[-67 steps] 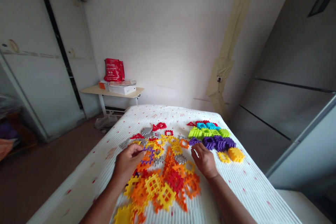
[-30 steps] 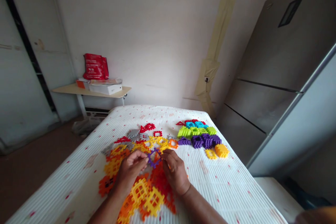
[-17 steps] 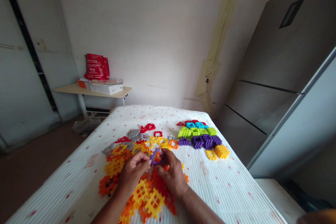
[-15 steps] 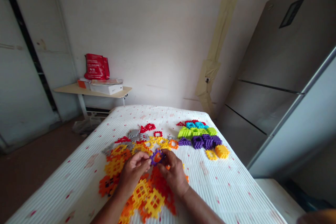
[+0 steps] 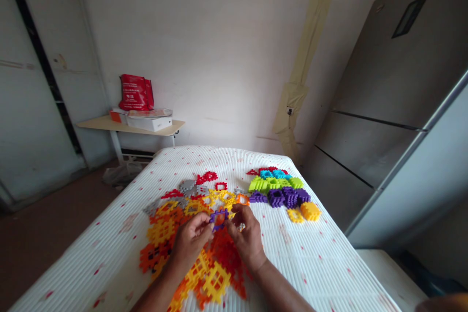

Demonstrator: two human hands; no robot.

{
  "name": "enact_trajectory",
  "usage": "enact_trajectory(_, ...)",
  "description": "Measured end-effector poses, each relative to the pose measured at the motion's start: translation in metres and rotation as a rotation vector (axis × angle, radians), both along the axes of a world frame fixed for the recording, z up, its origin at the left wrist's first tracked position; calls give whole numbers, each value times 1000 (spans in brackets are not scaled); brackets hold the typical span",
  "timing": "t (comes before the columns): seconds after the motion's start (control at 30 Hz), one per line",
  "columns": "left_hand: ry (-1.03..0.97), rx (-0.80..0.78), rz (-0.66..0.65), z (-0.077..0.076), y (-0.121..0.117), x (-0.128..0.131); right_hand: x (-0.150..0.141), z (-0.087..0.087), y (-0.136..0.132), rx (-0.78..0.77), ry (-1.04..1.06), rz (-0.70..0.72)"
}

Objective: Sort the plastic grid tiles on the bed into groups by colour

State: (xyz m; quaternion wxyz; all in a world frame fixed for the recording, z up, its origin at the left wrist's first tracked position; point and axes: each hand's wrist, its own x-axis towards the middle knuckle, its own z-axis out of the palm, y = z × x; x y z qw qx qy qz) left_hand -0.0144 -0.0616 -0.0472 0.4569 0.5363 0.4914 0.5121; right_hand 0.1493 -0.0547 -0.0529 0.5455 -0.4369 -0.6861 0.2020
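The left hand and right hand pinch a purple plastic lattice square between closed fingers, above orange and yellow interlocking tiles on a white ribbed mattress

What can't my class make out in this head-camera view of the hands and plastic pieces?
Head view:
- The left hand and right hand hide how the purple lattice piece is held and whether it joins anything.
- The bottom edge cuts off the orange and yellow pile.
- The red bag's printing is too small to read.

A red-flecked white ribbed mattress carries a loose spread of orange, yellow, red and grey plastic lattice pieces beside stacked green, blue and purple pieces.
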Motion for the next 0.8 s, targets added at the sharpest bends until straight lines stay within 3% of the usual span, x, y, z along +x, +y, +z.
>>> enact_trajectory(0.1, -105, -86, 25, 3, 0, -2, -2, 3, -6, 37, -128, 7)
enact_trajectory(0.2, -130, -65, -10, 5, -1, -4, -7, 4, -11, 79, -202, 23)
enact_trajectory(0.5, -117, -61, -90, 8, -1, -4, -11, 10, -15, 77, -227, 46)
enact_trajectory(0.8, -106, -100, -98, 4, -1, -3, -7, 12, -16, 205, -346, 20)
